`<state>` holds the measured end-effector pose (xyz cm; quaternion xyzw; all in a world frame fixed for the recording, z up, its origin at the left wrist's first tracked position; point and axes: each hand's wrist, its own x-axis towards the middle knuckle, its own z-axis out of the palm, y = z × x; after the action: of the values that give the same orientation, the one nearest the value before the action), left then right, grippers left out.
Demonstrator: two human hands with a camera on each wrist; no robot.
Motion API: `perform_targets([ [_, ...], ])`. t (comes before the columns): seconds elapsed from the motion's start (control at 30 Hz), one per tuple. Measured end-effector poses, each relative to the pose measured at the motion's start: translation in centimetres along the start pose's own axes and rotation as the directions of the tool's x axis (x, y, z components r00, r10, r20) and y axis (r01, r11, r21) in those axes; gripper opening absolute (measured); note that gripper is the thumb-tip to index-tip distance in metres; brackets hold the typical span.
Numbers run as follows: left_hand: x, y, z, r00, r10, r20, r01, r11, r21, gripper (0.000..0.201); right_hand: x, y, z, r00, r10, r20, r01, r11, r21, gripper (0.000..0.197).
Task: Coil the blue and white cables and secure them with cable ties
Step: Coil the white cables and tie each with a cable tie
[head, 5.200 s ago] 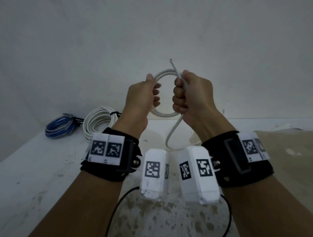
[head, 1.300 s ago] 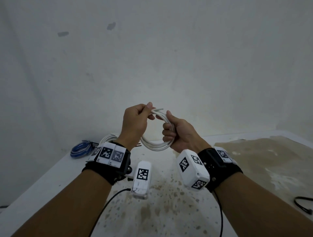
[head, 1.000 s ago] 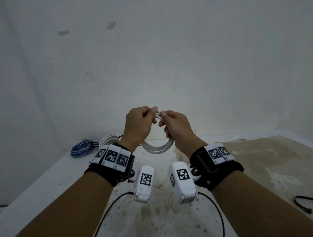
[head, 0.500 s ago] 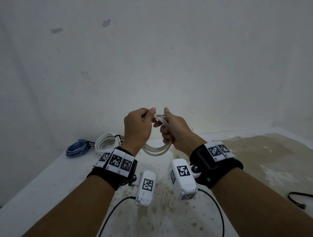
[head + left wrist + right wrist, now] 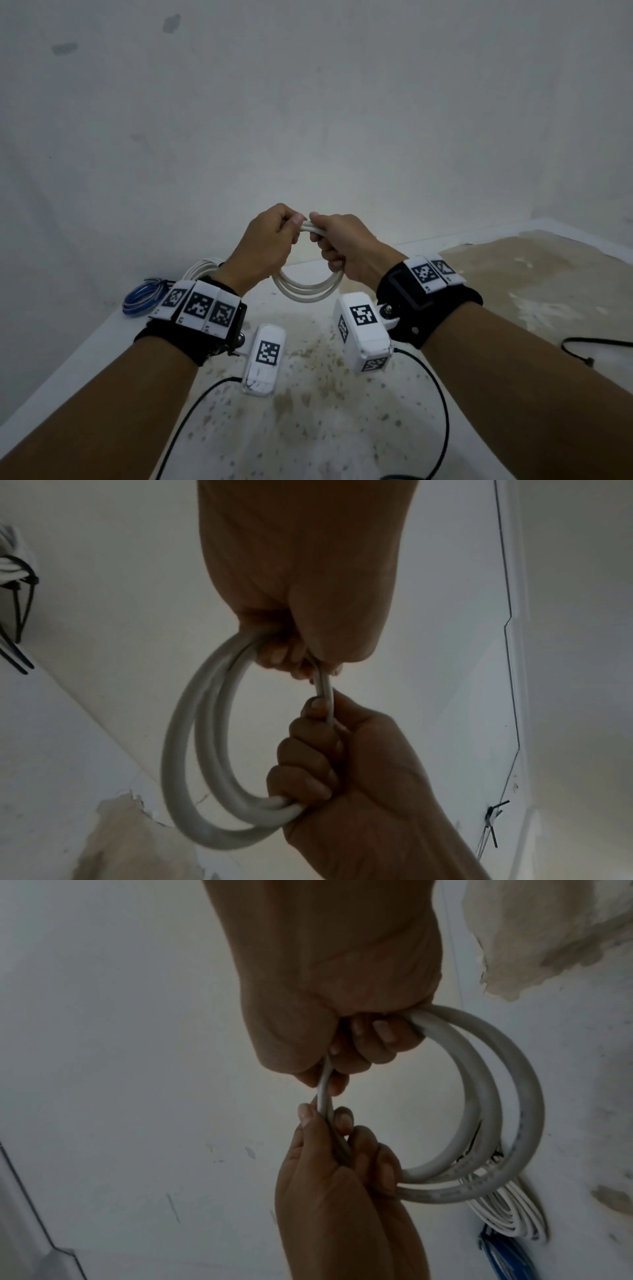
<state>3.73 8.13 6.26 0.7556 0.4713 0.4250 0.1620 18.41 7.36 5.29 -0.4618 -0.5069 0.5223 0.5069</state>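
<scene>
Overhead, both fists (image 5: 265,240) (image 5: 349,246) around white coil (image 5: 308,291).

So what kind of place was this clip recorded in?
Probably a bare indoor work corner, not a furnished room. A plain white wall rises behind a white table with a stained, worn top. On it lie a tied blue cable coil and a tied white cable coil.

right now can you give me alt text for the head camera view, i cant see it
Two bare hands, left hand and right hand, grip the top of a small coiled white cable held above a stained white table. At the table's far left lie a tied blue cable coil and a white cable bundle.
</scene>
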Motion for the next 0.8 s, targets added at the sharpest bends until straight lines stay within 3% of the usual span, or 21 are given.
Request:
perform_targets([
  [0.13,-0.4,1.3,-0.2,0.983,-0.042,0.181,0.049,0.998,-0.037,0.022,-0.1,0.7,-1.1,0.997,-0.072,-0.009,0.072,0.995,-0.075,0.041],
  [0.5,0.4,5.1,6.3,0.947,-0.132,0.292,0.219,0.932,-0.290,0.016,-3.3,2.1,-7.7,0.975,-0.145,-0.169,0.127,0.986,-0.109,0.041],
  [0.67,0.0,8.1,11.1,0.943,-0.083,0.322,0.180,0.942,-0.282,0.019,-5.3,2.5,-12.9,0.946,-0.146,-0.288,0.110,0.984,-0.137,0.040],
  [0.8,-0.7,10.0,14.0,0.942,-0.048,0.333,0.153,0.943,-0.297,0.020,-7.0,3.1,-16.0,0.947,-0.105,-0.304,0.074,0.991,-0.110,0.041],
])
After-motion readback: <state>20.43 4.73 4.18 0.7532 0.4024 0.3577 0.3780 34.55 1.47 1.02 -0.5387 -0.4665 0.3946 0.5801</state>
